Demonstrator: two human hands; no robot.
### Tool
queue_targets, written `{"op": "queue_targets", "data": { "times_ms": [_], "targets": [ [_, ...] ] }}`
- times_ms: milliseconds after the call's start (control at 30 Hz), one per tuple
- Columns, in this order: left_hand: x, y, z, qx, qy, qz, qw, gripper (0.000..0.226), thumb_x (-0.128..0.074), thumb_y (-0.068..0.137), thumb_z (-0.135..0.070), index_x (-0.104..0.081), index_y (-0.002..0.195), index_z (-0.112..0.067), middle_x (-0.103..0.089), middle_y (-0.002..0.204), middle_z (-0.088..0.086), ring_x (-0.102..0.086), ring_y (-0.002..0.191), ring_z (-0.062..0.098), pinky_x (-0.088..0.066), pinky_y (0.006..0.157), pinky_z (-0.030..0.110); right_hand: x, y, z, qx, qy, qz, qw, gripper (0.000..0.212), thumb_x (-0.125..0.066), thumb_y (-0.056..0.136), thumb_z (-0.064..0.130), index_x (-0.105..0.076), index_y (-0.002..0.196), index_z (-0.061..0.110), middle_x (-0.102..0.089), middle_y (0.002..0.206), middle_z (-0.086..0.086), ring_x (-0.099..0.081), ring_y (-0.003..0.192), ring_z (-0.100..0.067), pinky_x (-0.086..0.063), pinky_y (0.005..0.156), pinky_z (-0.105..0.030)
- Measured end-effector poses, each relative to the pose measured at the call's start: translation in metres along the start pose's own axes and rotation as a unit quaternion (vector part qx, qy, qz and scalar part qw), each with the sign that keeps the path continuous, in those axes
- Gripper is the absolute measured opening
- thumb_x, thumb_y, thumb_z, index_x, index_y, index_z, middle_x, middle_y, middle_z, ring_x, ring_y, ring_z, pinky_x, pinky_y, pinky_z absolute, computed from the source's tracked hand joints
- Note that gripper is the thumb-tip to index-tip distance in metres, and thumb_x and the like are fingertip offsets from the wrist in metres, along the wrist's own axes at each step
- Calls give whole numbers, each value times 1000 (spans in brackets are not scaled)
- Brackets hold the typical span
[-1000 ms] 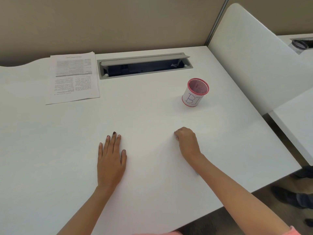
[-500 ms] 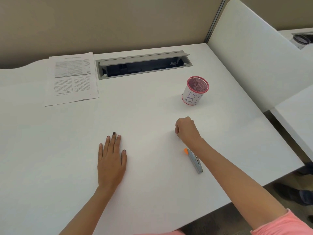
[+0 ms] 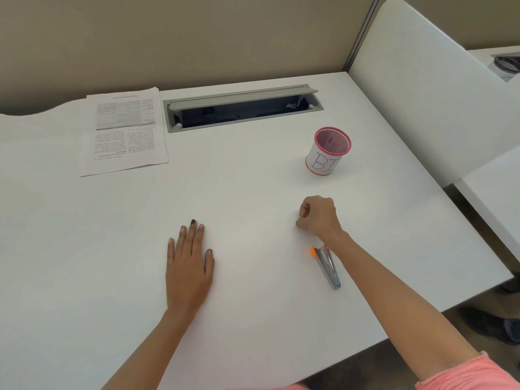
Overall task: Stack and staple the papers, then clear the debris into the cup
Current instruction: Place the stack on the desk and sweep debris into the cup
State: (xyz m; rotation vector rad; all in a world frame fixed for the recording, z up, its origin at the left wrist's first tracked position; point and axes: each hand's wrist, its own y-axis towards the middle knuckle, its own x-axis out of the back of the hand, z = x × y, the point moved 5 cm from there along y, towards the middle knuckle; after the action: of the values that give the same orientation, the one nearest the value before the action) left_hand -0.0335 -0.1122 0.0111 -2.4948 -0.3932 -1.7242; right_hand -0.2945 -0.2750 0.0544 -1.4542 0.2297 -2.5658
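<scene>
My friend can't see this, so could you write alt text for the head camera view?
Over a white desk, the left hand lies flat and the right hand is closed in a fist, with a stapler beside its wrist. Farther off stand a pink-rimmed cup and printed papers.

The scene is evenly and softly lit, only faint shadows being cast beside the hands (image 3: 189, 273) on the bright, slightly washed-out worktop (image 3: 253, 178), while straight edges are bowed by wide-angle distortion and fine print is left unreadable.
</scene>
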Motion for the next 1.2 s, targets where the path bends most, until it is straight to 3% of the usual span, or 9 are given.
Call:
{"op": "queue_targets", "data": {
  "times_ms": [133, 267, 367, 533, 800, 933, 1033, 1100, 1200],
  "targets": [
    [1, 0, -1, -1, 1, -2, 1000, 59, -25, 94, -33, -32, 149, -13, -29, 158, 3, -25, 147, 22, -10, 122, 40, 38, 14, -4, -49, 132, -89, 986, 12, -74, 63, 4, -65, 66, 11, -53, 53, 7, -48, 50, -8, -36, 44, -3],
    [0, 0, -1, -1, -1, -2, 1000, 59, -25, 94, -33, -32, 150, -14, -29, 159, 2, -24, 147, 21, -9, 122, 39, 85, 37, 5, -47, 177, -210, 960, 12, -72, 63, 5, -68, 72, 11, -56, 56, 9, -49, 47, 1, -40, 52, -5],
    [0, 0, 0, 0, -3, -2, 1000, 59, -25, 94, -33, -30, 150, -15, -28, 159, 2, -23, 148, 20, -7, 123, 39, 113, 55, 14, -30, 163, -273, 948, 11, -68, 64, 4, -68, 75, 8, -61, 64, 2, -54, 57, -9, -42, 59, -6],
    [-1, 0, 1, -1, -1, -2, 1000, 59, -25, 95, -33, -31, 150, -14, -29, 159, 2, -24, 147, 21, -9, 122, 39, 131, 81, 21, 13, 108, -296, 949, 16, -59, 72, -6, -68, 80, 4, -68, 74, -9, -61, 67, -18, -52, 70, -22],
    [0, 0, 0, -1, -6, -3, 1000, 59, -25, 95, -34, -31, 150, -15, -29, 158, 2, -24, 147, 20, -9, 122, 40, 134, 77, 24, 63, 90, -326, 939, 31, -46, 74, -11, -71, 83, 5, -72, 83, -11, -67, 79, -24, -52, 75, -25],
    [1, 0, 0, -1, -11, -7, 1000, 59, -25, 95, -34, -32, 150, -14, -29, 158, 2, -24, 147, 21, -9, 122, 40, 106, 46, 20, 77, 103, -297, 946, 26, -53, 73, -9, -72, 85, 5, -73, 84, -11, -65, 75, -20, -47, 74, -18],
    [2, 0, -1, -2, -14, -8, 1000, 58, -25, 95, -33, -32, 149, -14, -30, 158, 3, -25, 147, 21, -9, 122, 40, 56, 18, 5, 50, 106, -167, 979, 19, -66, 72, -10, -73, 82, 4, -72, 81, -12, -59, 68, -15, -40, 61, -4],
    [1, 0, 0, -1, -11, -8, 1000, 58, -25, 95, -33, -32, 149, -14, -30, 158, 3, -25, 147, 21, -10, 122, 41, 24, -4, -8, 13, 89, -105, 990, 16, -70, 71, -8, -73, 79, 5, -73, 78, -12, -58, 66, -14, -41, 60, -10],
    [1, 0, 0, 0, -6, -6, 1000, 58, -25, 95, -32, -31, 150, -14, -29, 158, 2, -24, 147, 21, -10, 122, 41, 3, -28, -17, -24, 60, -97, 993, 12, -69, 74, -5, -73, 79, 5, -73, 79, -8, -59, 69, -15, -42, 65, -21]
  ]
}}
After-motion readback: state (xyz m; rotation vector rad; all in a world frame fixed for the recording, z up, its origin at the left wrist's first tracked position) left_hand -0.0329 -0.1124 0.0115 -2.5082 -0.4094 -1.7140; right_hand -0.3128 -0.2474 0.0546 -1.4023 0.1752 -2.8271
